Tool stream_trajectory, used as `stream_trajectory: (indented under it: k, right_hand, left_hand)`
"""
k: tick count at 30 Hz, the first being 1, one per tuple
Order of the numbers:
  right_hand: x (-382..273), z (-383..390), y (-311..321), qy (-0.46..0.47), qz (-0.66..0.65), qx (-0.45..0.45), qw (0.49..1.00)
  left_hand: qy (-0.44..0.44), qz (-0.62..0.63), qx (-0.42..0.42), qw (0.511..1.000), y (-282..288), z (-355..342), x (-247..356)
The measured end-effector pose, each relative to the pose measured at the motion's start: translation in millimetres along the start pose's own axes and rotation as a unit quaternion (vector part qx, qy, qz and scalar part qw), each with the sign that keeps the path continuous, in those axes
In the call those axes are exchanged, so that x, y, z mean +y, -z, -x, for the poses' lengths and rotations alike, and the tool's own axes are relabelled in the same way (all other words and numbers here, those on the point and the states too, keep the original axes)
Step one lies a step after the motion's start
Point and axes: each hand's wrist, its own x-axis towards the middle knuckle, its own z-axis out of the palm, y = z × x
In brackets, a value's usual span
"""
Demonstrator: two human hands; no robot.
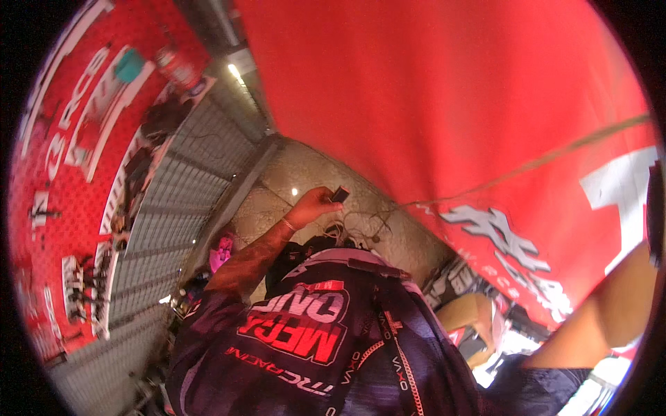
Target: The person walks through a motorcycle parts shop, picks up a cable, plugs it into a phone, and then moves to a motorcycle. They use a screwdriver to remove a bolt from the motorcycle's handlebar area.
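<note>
My left hand (318,206) is raised over the paved floor, closed on a small dark rectangular object (339,195). Loose cables (366,223) lie just beyond it, and dark gear (305,251) sits partly hidden behind my printed black jersey (298,333). At the far right my right hand (628,291) is lifted up beside a dark edge at the rim of the picture, its fingers out of sight, so what it holds or touches cannot be made out.
A red banner (416,83) fills the upper right. On the left, a red pegboard (62,229) carries shelves and tools before a grey slatted wall (187,166). A pink object (222,251) and a tan-and-black object (472,319) sit low around me.
</note>
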Motion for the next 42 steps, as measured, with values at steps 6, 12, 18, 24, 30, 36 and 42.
stream_trajectory:
  k: [6, 12, 18, 24, 30, 36, 42]
  right_hand:
    - [17, -64, -50, 0.027, -0.118, -0.090, 0.989]
    - [133, -93, -193, -0.064, -0.170, -0.191, 0.965]
    - [247, -129, -351, -0.128, -0.174, -0.171, 0.961]
    - [310, -215, -509, -0.200, -0.073, -0.120, 0.970]
    - [360, -293, -621, -0.120, 0.004, -0.084, 0.989]
    - [395, -326, -688, -0.158, 0.051, 0.076, 0.983]
    - [396, -320, -698, -0.219, 0.001, 0.044, 0.975]
  left_hand:
    - [0.031, -0.001, 0.081, 0.996, 5, 36, -2]
    - [0.040, 0.006, 0.123, 0.992, 26, 61, -8]
    - [0.051, 0.066, 0.105, 0.991, 75, 63, -25]
    - [0.090, 0.052, 0.150, 0.983, 144, 59, -41]
    - [0.058, 0.190, 0.237, 0.951, 188, 70, -71]
    - [0.149, 0.142, 0.247, 0.947, 208, 98, -103]
    - [0.141, 0.207, 0.245, 0.937, 213, 104, -110]
